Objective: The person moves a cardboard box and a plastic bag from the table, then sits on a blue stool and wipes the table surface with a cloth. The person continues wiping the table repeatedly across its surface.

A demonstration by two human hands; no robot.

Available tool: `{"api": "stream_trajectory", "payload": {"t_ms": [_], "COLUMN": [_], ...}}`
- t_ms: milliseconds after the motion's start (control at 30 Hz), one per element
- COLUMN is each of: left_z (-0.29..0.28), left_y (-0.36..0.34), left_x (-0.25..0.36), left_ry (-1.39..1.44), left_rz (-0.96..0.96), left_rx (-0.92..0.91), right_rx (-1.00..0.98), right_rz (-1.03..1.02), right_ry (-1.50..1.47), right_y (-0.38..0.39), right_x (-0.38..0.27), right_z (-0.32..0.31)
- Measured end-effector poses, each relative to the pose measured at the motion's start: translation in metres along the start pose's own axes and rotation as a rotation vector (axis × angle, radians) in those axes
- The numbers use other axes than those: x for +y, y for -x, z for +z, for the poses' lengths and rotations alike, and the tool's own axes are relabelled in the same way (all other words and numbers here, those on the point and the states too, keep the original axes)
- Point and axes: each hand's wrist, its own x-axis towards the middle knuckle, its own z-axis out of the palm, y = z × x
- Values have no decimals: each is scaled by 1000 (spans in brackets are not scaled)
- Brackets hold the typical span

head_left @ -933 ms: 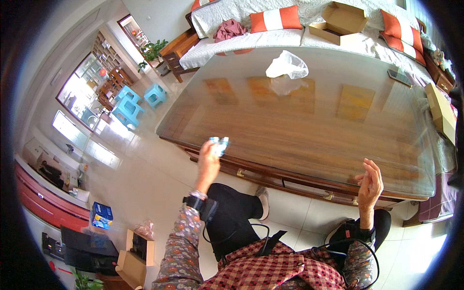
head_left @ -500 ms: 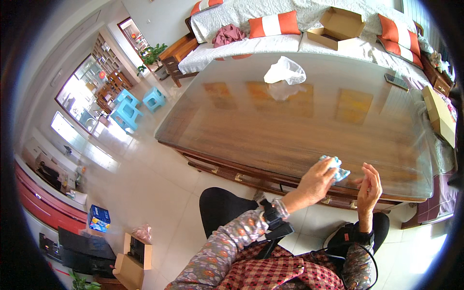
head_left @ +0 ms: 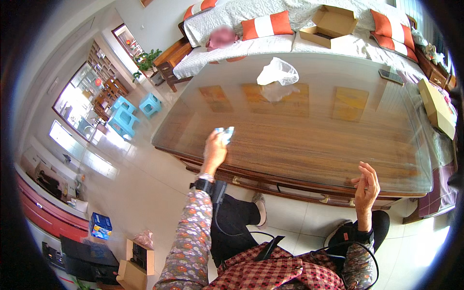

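Observation:
My left hand (head_left: 215,151) holds a crumpled blue-and-white cloth (head_left: 225,134) on the glass-topped wooden coffee table (head_left: 285,140), over the left part of its near side. My right hand (head_left: 366,189) is at the near right edge of the tabletop, open, its fingers loosely bent and holding nothing. Farther back on the glass lie a crumpled white translucent plastic bag (head_left: 277,72) and a dark phone (head_left: 391,76) at the far right corner.
A sofa with orange-striped cushions (head_left: 266,25) and an open cardboard box (head_left: 327,27) runs behind the table; another box (head_left: 436,108) is at the right. Blue stools (head_left: 121,123) stand at the left. A blue carton (head_left: 100,225) and an open box (head_left: 137,265) sit lower left.
My left hand with the cloth swept right toward my right hand, and is now back at the left, farther onto the tabletop. My right hand has barely moved.

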Motion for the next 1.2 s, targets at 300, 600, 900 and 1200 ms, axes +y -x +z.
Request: {"api": "stream_trajectory", "payload": {"t_ms": [300,600,900,1200], "left_z": [-3,62,59,17], "left_y": [11,39,54,-1], "left_x": [-15,271,315,74], "left_ry": [-134,457,450,-25], "left_rz": [-233,415,531,25], "left_rx": [26,32,-168,5], "right_rx": [5,13,107,217], "right_rz": [-29,-22,-30,83], "right_ry": [-15,23,36,-3], "right_y": [-2,-3,-6,-11], "right_x": [-2,-5,0,-1], "right_z": [5,2,-15,-32]}}
